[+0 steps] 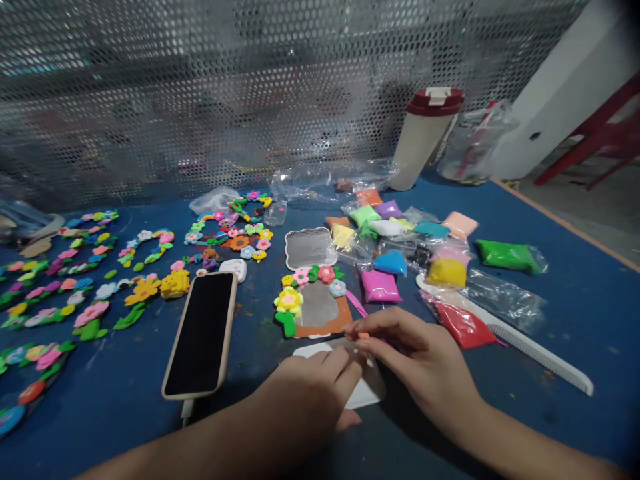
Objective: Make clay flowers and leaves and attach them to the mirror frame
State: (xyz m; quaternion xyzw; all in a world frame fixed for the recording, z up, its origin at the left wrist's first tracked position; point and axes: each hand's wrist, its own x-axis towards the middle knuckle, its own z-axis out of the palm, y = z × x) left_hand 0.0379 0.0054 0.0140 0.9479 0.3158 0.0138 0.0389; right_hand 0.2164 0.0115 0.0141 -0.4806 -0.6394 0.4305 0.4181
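Brown-clay-framed mirror [320, 303]: on blue counter [125, 380]; top, left flowered, bottom plain (lower right too)
Right hand [425, 360]: near mirror, fingers pinching small orange clay piece [363, 336]
Left hand [315, 387]: before mirror; cannot tell fingers' state

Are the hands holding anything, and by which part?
The right hand pinches a small orange piece by its sides, between thumb and fingers. The left hand is over a white board; any grip there is hidden.

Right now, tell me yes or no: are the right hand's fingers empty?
No, the right hand pinches a small orange piece between its thumb and fingers.
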